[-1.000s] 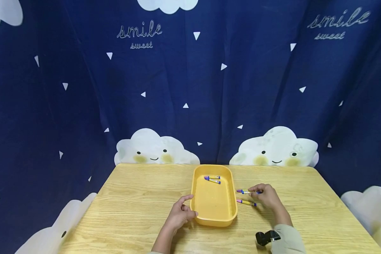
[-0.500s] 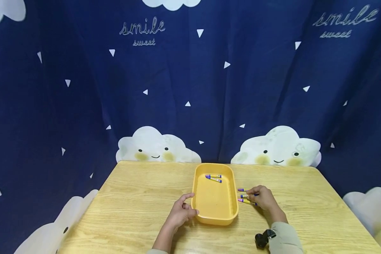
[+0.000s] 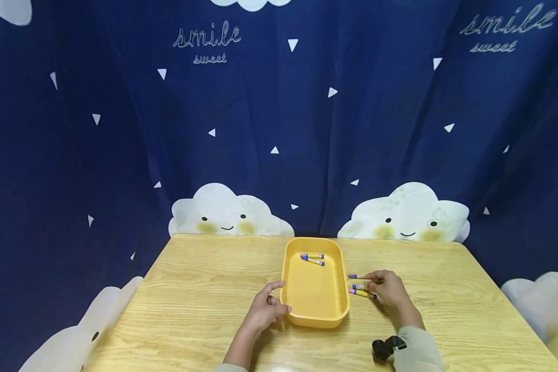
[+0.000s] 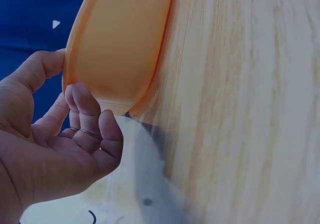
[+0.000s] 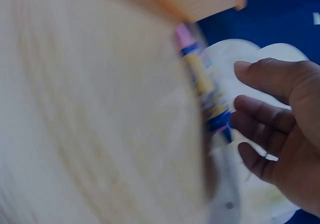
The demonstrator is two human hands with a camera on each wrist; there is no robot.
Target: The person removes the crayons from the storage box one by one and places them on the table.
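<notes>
My left hand [image 3: 266,309] grips the near left rim of a yellow-orange plastic tray [image 3: 312,305]; the left wrist view shows the fingers against the tray wall [image 4: 117,44]. Two crayons [image 3: 316,262] lie inside, near the far end. To the right of the tray, my right hand [image 3: 390,290] is over three crayons. Its fingertips are right at the farthest, purple-tipped crayon [image 3: 355,276]. A middle crayon [image 3: 357,287] and a pink-tipped crayon [image 3: 361,293] lie nearer. In the blurred right wrist view, the thumb and fingers are apart, beside the pink-tipped crayon [image 5: 200,79].
A light wooden table [image 3: 204,289] carries everything. Behind it hangs a dark blue curtain [image 3: 242,103] with clouds and white triangles. A black device [image 3: 387,348] is at the right sleeve [image 3: 418,349].
My right hand has set a crayon down between the two others by the tray, then shifted slightly back to the farthest one. The left hand keeps its hold on the tray.
</notes>
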